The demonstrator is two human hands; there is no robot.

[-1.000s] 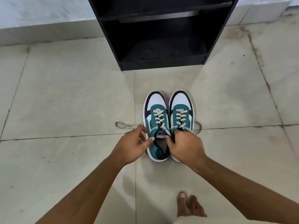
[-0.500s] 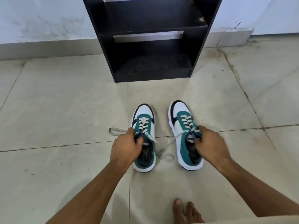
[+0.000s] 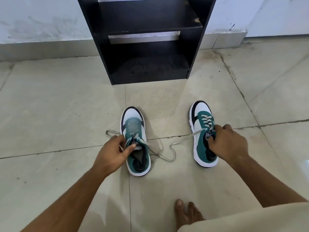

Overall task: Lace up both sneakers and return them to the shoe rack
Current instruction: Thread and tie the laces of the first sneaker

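Left hand [image 3: 111, 152]: lower centre-left, fingers pinched on the collar of the left sneaker [image 3: 136, 143].
Right hand [image 3: 228, 142]: centre-right, closed on the tongue area of the right sneaker [image 3: 201, 134].
Sneakers: both on the tiled floor [image 3: 58, 106], well apart, toes toward the shoe rack [image 3: 147, 39].
Laces [image 3: 164, 149]: loose ends trail between the shoes; apparently untied, though the left shoe is blurred.

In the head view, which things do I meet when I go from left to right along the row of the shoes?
left hand → left sneaker → loose laces → right sneaker → right hand
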